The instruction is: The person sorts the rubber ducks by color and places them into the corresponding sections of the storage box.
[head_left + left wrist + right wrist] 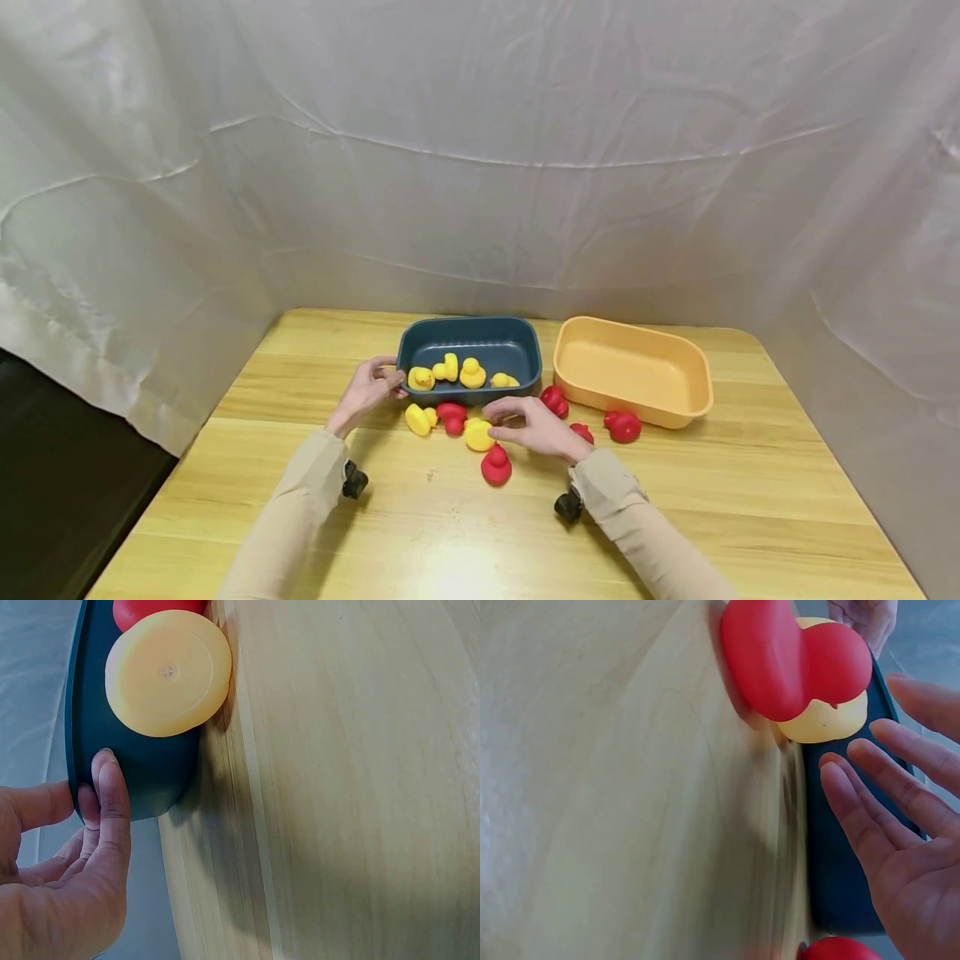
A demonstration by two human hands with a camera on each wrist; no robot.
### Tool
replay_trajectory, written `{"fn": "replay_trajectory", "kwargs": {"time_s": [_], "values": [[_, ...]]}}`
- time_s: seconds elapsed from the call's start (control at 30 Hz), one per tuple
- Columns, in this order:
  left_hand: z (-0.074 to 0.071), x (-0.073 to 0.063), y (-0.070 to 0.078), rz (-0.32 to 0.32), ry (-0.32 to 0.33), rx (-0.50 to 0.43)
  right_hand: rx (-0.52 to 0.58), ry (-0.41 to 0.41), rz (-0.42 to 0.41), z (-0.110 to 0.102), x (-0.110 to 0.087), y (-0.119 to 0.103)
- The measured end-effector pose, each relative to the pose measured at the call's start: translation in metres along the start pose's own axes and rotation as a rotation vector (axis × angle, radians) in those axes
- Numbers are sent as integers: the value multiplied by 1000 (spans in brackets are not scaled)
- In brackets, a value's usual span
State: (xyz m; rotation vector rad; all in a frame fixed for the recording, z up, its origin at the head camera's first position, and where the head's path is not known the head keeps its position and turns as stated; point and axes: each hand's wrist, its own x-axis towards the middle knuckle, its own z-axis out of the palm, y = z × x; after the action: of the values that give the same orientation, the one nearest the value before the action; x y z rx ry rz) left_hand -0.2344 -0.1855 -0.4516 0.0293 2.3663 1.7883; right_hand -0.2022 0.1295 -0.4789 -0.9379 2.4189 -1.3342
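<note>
My left hand pinches the left end of a dark blue plastic tub, thumb at the rim and fingers along the outer wall. Inside the tub lie several yellow rubber ducks. My right hand is over the table in front of the tub, fingers spread and relaxed, its fingertips right by a yellow duck. A red duck sits just nearer to me. Left of these, a red duck and a tipped yellow duck lie against the tub's front, the yellow one showing its flat base.
A yellow-orange tub stands to the right of the blue one. Several more red ducks lie in front of it, one partly hidden by my right hand. Pale sheeting hangs behind the wooden table.
</note>
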Motion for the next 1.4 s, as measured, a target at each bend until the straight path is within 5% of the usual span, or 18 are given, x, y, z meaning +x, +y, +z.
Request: {"fn": "replay_trajectory", "kwargs": {"time_s": [1.4], "values": [[0, -2, 2, 1, -3, 8, -65, -44, 93, 3, 11, 2]]}}
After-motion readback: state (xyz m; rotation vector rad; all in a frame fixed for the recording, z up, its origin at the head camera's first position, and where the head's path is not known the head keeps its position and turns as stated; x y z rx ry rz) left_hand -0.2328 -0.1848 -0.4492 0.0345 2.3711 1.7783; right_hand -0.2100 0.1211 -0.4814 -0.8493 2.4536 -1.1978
